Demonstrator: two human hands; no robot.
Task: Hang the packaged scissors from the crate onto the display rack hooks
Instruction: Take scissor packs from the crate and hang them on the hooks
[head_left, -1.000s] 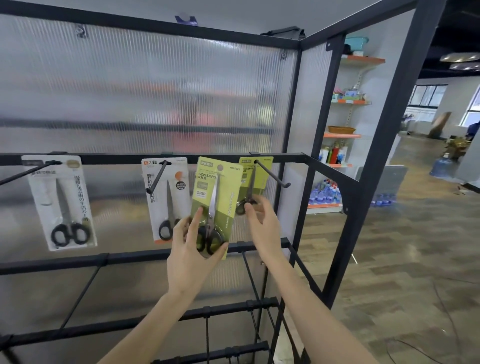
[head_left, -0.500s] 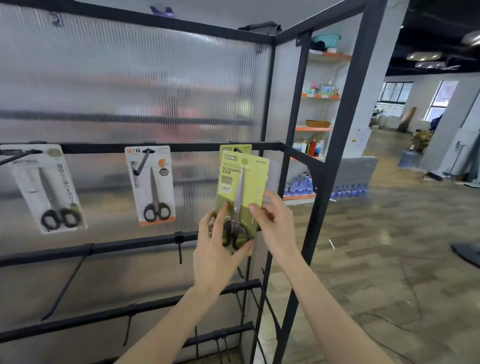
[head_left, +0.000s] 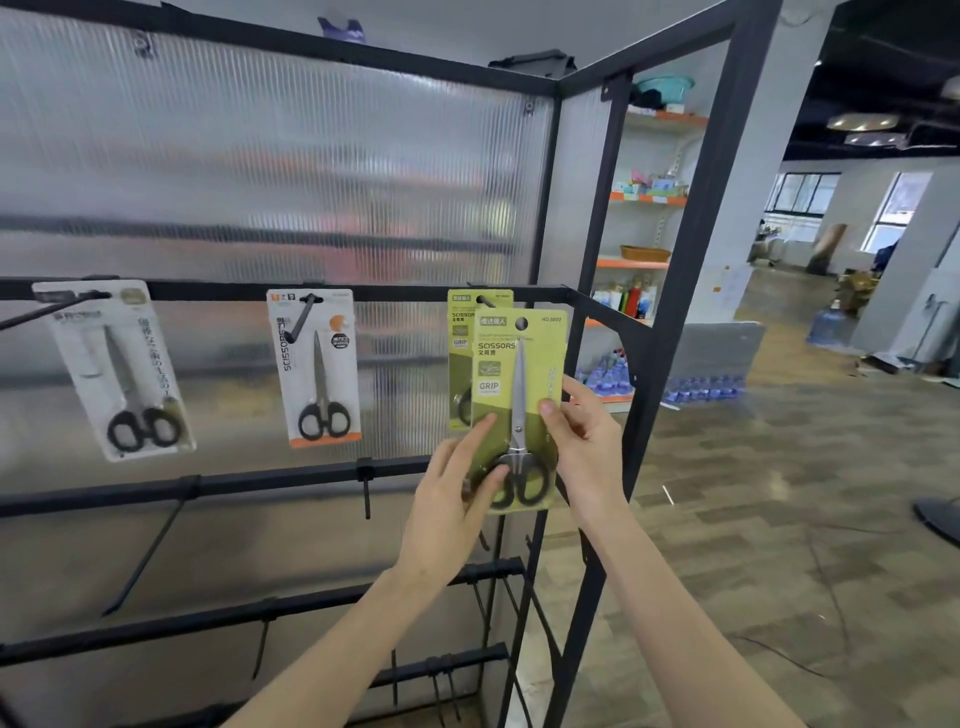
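While both hands steady it, the green scissors pack (head_left: 519, 410) sits upright in front of the rightmost hook (head_left: 487, 301), overlapping a matching green pack (head_left: 460, 358) already hanging there. The left hand (head_left: 457, 493) pinches the lower left corner over the black handles, thumb on the front; the right hand (head_left: 582, 447) grips the right edge, thumb pressed on the card face. The round hanging hole near the top of the held pack looks not yet threaded, just below and right of that hook's tip.

Doing this well, by my read, means lifting the card a touch, lining the hole square with the tip, then sliding it back along the hook without nudging the pack behind. Keeping the card vertical should stop it snagging.

Left of that hook, a white-and-orange pack (head_left: 317, 369) hangs on its own hook, and further left a clear-fronted pack (head_left: 117, 369) hangs tilted. All hang from the black display rack (head_left: 234, 291); the crate is out of view.
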